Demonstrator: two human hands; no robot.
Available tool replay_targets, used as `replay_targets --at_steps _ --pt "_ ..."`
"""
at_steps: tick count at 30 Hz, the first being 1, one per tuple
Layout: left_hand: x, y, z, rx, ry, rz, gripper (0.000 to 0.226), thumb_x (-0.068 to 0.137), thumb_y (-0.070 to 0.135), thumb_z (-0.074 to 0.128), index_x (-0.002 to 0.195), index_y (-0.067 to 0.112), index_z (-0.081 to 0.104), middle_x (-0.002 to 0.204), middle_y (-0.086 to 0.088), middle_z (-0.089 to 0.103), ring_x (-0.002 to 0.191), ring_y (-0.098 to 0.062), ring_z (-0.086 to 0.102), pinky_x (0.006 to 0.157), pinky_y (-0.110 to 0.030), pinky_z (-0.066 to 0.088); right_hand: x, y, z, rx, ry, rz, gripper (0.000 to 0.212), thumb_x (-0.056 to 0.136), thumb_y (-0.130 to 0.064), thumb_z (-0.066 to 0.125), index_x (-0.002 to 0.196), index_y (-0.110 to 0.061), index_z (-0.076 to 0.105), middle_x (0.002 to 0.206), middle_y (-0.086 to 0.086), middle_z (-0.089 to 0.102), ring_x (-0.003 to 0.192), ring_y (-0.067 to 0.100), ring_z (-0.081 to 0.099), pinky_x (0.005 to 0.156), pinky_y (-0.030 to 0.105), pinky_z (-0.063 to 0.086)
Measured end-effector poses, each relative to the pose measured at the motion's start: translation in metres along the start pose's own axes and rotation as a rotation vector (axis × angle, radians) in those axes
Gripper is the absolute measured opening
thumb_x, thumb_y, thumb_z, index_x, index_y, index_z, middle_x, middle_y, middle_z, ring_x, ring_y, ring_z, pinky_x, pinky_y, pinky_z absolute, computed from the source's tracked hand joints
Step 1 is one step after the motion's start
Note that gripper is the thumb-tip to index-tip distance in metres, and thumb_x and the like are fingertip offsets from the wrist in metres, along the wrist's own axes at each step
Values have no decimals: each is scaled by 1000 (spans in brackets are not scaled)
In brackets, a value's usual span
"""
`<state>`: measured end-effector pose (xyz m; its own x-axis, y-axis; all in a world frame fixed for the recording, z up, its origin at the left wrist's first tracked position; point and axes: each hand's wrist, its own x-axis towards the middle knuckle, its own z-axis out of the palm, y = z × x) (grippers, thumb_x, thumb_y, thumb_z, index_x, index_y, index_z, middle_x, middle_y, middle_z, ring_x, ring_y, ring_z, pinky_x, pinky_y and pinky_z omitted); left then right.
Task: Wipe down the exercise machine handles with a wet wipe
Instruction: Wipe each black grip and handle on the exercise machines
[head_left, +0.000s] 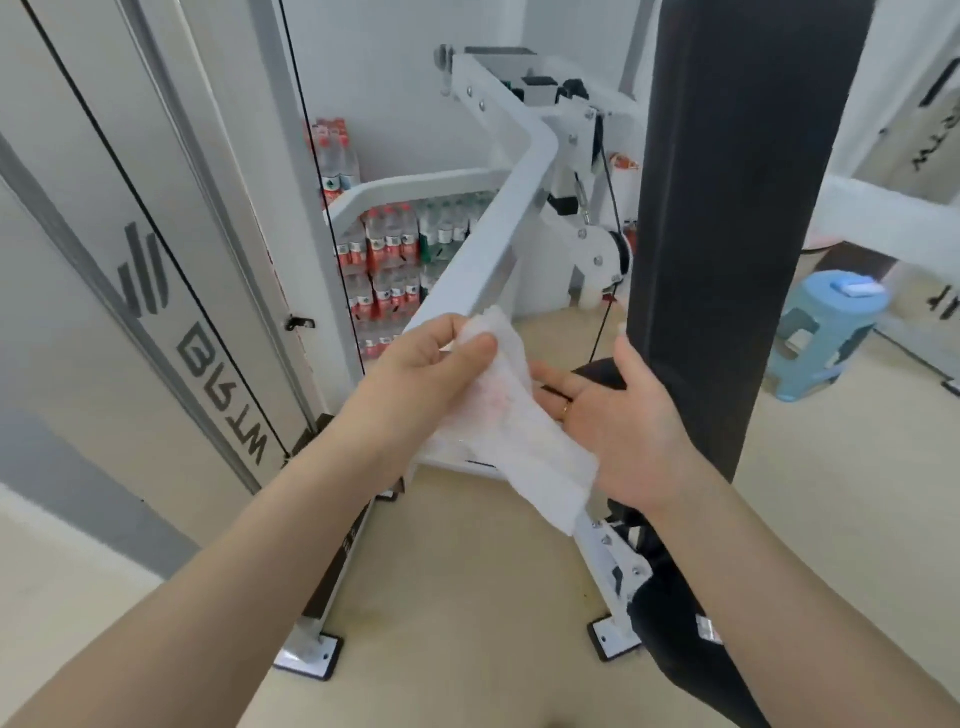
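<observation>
I hold the white, crinkled wet wipe (524, 426) in my left hand (421, 364): thumb and fingers pinch its upper end, and the thin sheet trails down and to the right, faintly pink-stained in the middle, its lower end hanging loose. My right hand (618, 421) lies open beside it, palm up, fingers relaxed and spread, holding nothing; the wipe's edge touches that palm. A thin gold-coloured ring (564, 410) sits on one finger.

Just behind my hands runs the smooth white metal arm of the exercise machine (498, 228), a square-edged bar that rises away from me and bends near its far end, where bolts and a black-rimmed pulley (615, 254) show. A black cable (605, 306) drops from there. To the right stands a tall, matte black padded upright (727, 208). On the left is a pale grey panel with dark lettering (218, 364) and thin black cables across it.

The floor (467, 597) is smooth and beige, with the machine's black-and-white foot plates (311, 654) bolted near me. Far against the white wall, shrink-wrapped packs of clear plastic water bottles with red labels (384, 260) are stacked. At the right stands a light blue plastic stool (815, 332) with a small pale blue packet (854, 286) on its seat.
</observation>
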<state>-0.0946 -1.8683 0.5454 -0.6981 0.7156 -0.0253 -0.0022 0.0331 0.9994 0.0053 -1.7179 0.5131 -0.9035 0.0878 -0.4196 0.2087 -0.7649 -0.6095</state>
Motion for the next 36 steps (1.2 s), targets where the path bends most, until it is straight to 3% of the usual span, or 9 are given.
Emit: replay_targets --at_steps 4,11,17,20,24,27,31,33,36 --pt "4 -8 -13 112 63 7 17 94 29 49 89 16 59 70 6 62 65 -10 58 62 -26 44 -4 30 17 -158 93 43 98 71 -84 26 108 -4 69 105 20 68 83 35 67 67 33 51" --pt "-2 -8 -29 2 -147 37 13 94 23 49 103 15 56 70 2 70 60 -10 64 51 -17 46 -14 35 31 -417 195 30 78 74 -75 40 90 -4 70 72 9 66 61 19 60 63 26 44" --pt "-8 1 -37 20 -296 118 19 96 11 44 104 21 59 72 -1 72 64 -14 67 58 -21 54 -13 44 39 -344 139 -361 37 87 -21 59 120 -4 58 122 14 62 112 31 59 97 43 44" --pt "-3 -2 -41 228 -268 198 26 96 8 43 94 28 60 57 0 62 48 -14 55 49 -18 45 -22 40 42 -590 346 -609 6 93 -5 49 93 -9 54 84 5 61 79 20 59 64 29 49" --pt "-1 -1 -51 90 -426 152 24 97 6 38 90 16 59 53 -4 64 48 -17 61 59 -27 51 -45 23 49 -803 236 -882 25 82 -9 54 74 -33 55 64 -15 55 57 1 52 47 15 42" --pt "3 -2 -51 40 -407 141 23 97 8 39 93 16 61 73 -3 72 70 -17 69 73 -29 55 -57 13 42 -1030 129 -804 11 66 -32 56 67 -42 58 73 -21 57 66 1 53 56 15 45" --pt "5 -7 -38 188 -453 106 28 79 36 56 105 24 59 100 3 71 90 -8 65 81 -23 53 -60 8 36 -1189 -28 -607 11 68 -28 58 69 -35 66 85 -8 62 82 16 60 66 25 50" --pt "7 -10 -31 252 -499 76 37 70 42 62 104 28 59 98 3 71 89 -8 65 83 -23 51 -60 8 36 -1207 -53 -544 20 74 -15 59 78 -29 71 90 -9 65 86 10 62 68 19 49" --pt "8 -15 -24 379 -451 75 8 78 26 72 82 26 65 71 12 67 67 -4 60 68 -16 47 -58 1 26 -1138 -102 -409 35 83 2 46 92 -19 73 99 -8 65 97 14 61 74 23 51"
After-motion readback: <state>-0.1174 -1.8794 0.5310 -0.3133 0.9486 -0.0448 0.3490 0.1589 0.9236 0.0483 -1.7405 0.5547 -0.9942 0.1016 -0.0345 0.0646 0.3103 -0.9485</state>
